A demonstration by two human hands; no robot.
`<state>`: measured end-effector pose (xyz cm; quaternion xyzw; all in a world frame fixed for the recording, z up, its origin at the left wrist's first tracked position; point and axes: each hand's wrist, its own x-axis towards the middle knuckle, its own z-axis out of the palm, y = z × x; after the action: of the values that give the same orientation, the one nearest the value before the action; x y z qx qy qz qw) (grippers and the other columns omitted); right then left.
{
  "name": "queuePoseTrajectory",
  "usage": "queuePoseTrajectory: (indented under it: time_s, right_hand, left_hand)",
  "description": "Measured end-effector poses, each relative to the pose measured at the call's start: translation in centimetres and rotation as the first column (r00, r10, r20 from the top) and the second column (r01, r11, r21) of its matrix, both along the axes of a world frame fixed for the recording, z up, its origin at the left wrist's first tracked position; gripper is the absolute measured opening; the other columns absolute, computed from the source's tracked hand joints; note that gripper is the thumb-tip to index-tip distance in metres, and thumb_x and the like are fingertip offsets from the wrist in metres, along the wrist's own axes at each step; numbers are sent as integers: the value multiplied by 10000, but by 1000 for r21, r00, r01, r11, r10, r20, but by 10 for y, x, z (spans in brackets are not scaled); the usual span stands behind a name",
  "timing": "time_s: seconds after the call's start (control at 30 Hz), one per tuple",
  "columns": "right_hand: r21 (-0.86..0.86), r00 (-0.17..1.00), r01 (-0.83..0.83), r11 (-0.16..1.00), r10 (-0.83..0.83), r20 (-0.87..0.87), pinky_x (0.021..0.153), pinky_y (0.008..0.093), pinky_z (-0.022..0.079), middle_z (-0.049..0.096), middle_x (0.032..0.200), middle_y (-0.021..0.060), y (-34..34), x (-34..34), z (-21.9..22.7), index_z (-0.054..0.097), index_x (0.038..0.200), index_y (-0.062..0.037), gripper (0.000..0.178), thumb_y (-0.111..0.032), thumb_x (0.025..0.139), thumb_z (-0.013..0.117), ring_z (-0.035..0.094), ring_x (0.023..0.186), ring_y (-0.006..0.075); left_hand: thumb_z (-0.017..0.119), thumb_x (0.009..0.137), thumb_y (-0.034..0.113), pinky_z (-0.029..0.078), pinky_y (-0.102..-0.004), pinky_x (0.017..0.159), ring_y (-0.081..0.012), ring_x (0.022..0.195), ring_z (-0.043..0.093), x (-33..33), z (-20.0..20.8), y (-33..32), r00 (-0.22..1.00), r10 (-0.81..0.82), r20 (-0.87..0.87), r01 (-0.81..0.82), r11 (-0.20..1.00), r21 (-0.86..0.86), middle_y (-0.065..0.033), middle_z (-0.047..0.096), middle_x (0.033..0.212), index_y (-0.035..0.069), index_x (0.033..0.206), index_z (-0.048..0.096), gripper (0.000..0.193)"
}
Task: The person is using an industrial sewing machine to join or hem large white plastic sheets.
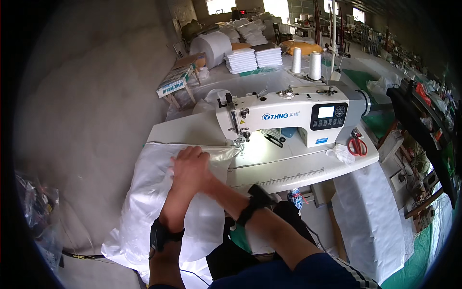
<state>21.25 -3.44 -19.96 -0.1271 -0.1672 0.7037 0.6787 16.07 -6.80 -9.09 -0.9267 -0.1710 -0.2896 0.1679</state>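
A large white woven bag [154,202] lies over the left end of the sewing table [288,168] and hangs down toward my lap. My left hand [185,164] presses and holds the bag's gathered top edge, just left of the needle [240,142] of the white sewing machine [288,113]. My right hand [206,177] reaches in beside it and is mostly hidden under the left one. Both wrists carry black bands.
Red-handled scissors [357,146] lie at the table's right end and black scissors [274,139] under the machine arm. Two thread cones [315,65] stand behind. Folded white stacks [240,60] and a white roll [211,45] sit farther back. Another white bag [365,216] hangs at the right.
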Motion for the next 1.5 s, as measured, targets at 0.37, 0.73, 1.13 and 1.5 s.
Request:
queuePoseTrajectory:
  time_s: [0.37,0.73,1.13,1.5]
  right_hand:
    - [-421,643,51,906,293,708,503,266,440,562,724,50,-166,-24,-149,579,984,-33,271,-265,847,608,529,581,116]
    - [-271,463,97,958,198,864,772,322,465,617,795,104,-126,-33,-176,624,1007,0,434,-359,773,694,587,805,188]
    - [-383,732,68,921,214,646,766,320,530,636,929,72,-299,89,-145,598,978,-32,291,-309,930,524,634,829,161]
    - [157,575,663,-732,632,520,861,450,431,517,1106,162,-768,221,-224,537,1091,-17,328,-223,841,480,505,1047,338]
  left_hand:
    - [607,755,227,470,-412,752,-261,965,577,-80,-138,-24,813,-8,-582,-242,905,-351,-60,622,979,116,865,636,159]
    - [487,891,374,380,-500,930,-362,1182,438,29,-129,61,999,-43,-4,35,855,-518,-143,466,1292,103,1197,532,411]
    - [367,900,506,126,-662,1025,-373,1360,187,76,-151,24,858,296,-419,-483,742,-465,-98,219,1493,189,1411,307,604]
    - [460,894,408,223,-613,1008,-364,1294,321,78,-164,31,892,362,-269,-441,828,-347,-121,355,1417,131,1319,439,508]
